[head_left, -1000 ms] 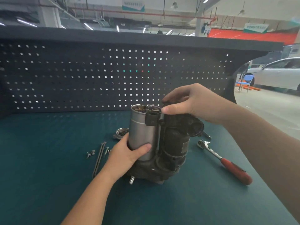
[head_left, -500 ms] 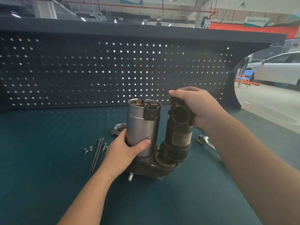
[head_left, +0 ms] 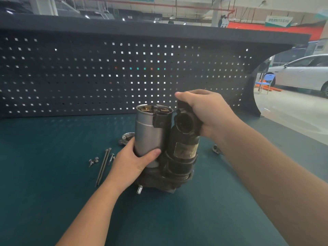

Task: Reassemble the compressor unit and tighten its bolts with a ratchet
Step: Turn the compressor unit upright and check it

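The compressor stands upright on the green mat, held between both hands. Its silver can has its open top showing, uncapped; the left hand wraps the can's lower part, thumb across the front and fingers curled round behind. Just right of that thumb rises the black cylinder, tilted a little away from the can, and the right hand grips its head from above, fingers closed over the far side.

Beyond the left fingers a metal cap lies on the mat. Left of the left wrist lie two long bolts, with short screws just beyond them. Under the right forearm only the ratchet head shows.

Risks, as I judge them: the base looks narrow, so loosening either grip could let the unit topple onto the bolts and scatter them. Fitting the cap askew would make the long bolts cross-thread.
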